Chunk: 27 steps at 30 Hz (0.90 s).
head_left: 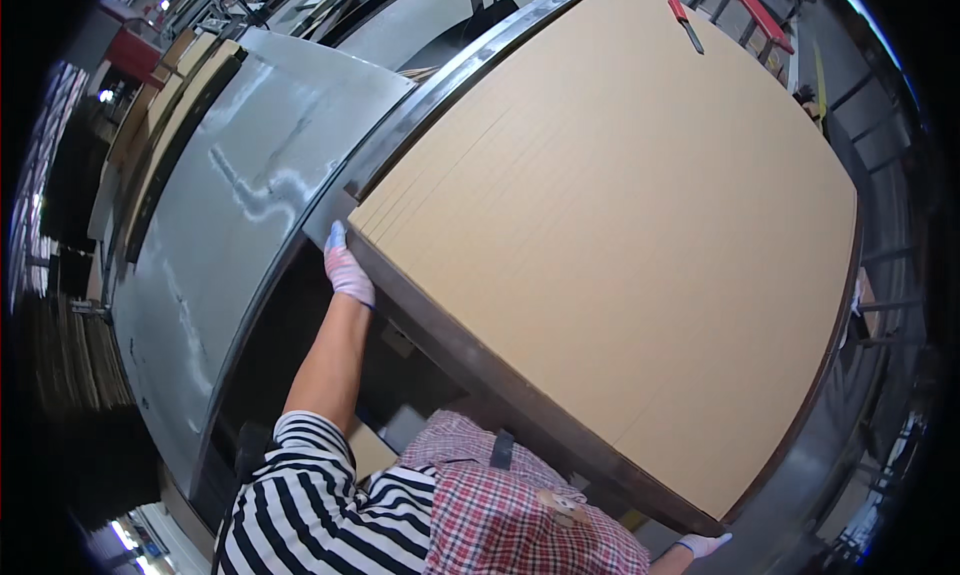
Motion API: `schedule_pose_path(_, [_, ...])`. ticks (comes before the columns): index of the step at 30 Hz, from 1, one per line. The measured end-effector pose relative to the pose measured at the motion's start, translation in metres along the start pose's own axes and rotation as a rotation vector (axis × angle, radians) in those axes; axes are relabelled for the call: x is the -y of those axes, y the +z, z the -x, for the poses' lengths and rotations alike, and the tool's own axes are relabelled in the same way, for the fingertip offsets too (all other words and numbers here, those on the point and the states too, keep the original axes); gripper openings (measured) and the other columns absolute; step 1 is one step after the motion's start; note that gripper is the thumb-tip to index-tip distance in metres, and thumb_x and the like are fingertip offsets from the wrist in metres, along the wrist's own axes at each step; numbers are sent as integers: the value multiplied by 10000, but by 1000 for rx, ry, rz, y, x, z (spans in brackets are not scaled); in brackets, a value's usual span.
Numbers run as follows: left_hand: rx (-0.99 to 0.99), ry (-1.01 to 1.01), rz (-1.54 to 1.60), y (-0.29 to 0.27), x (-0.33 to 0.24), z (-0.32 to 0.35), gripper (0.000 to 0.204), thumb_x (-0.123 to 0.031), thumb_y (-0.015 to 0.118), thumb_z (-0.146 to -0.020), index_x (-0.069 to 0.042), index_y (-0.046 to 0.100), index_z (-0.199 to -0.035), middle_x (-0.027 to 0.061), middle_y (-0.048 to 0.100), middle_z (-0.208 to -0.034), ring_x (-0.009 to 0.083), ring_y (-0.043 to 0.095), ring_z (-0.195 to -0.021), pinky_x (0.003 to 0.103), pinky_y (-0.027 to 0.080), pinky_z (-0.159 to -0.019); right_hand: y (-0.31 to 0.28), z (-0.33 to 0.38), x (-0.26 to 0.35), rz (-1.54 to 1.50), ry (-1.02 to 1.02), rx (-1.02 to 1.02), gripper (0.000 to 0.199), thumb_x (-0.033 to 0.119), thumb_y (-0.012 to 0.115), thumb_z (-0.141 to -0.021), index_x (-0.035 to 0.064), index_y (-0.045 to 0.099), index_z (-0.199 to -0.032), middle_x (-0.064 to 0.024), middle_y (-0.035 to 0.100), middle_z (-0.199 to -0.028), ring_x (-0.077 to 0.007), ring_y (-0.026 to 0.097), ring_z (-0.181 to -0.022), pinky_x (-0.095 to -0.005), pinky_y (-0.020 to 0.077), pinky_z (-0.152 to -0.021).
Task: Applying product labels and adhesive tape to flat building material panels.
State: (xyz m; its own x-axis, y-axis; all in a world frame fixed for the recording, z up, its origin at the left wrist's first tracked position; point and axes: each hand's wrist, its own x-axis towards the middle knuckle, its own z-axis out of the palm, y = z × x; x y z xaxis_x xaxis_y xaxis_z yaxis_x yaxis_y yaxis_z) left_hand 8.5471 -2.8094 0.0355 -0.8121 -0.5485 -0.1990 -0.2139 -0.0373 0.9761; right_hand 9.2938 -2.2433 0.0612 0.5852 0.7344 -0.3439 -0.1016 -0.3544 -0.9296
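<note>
A large tan cardboard sheet (600,215) lies flat over the dark-framed table (470,350) in front of me. Faint parallel crease lines run along its left side. My left hand (347,267), in a pale pink and white glove with bluish fingertips, is against the sheet's near left corner, its fingers stretched along the edge. At the near right corner, my right hand (706,544) in a pale glove has its fingers extended outward; part of it is hidden below the table's rim. A red-handled knife (679,11) lies on the sheet's far edge.
To the left stands a grey metal table (240,175) with whitish smears. Long boards (180,135) rest along its far left side, and stacked sheets (75,345) stand beyond. A red bar (757,13) rises behind the cardboard's far right edge.
</note>
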Motion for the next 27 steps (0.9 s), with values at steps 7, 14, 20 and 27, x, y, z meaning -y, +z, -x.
schedule_pose_path(7, [50, -93, 351, 170, 25, -35, 345, -408, 671, -932, -71, 688, -1009, 27, 677, -953, 163, 592, -936, 317, 460, -905, 188, 74, 1, 25, -19, 20, 453, 357, 603, -961, 3, 652, -1240, -72, 679, -1197, -182, 604, -1117, -371, 489, -973])
schedule_pose_path(14, [146, -191, 466, 281, 31, -40, 358, -409, 667, -931, -64, 704, -1020, 17, 663, -965, 146, 559, -888, 328, 461, -831, 293, 35, -19, 54, -76, 49, 487, 377, 594, -963, -11, 634, -1255, -89, 666, -1219, -198, 602, -1123, -375, 482, -985])
schedule_pose_path(20, [-71, 25, 278, 353, 22, -53, 393, -419, 660, -937, -43, 710, -1040, 10, 676, -962, 132, 570, -871, 311, 465, -831, 349, 16, -24, 78, -116, 71, 517, 395, 587, -965, -23, 618, -1268, -104, 654, -1238, -212, 601, -1127, -378, 477, -996])
schedule_pose_path(27, [-113, 30, 283, 371, 36, -75, 405, -426, 695, -912, -50, 699, -1063, 8, 660, -966, 142, 557, -872, 314, 461, -820, 371, 5, -23, 83, -136, 69, 552, 416, 579, -967, -36, 600, -1284, -121, 641, -1260, -228, 599, -1133, -382, 470, -1008])
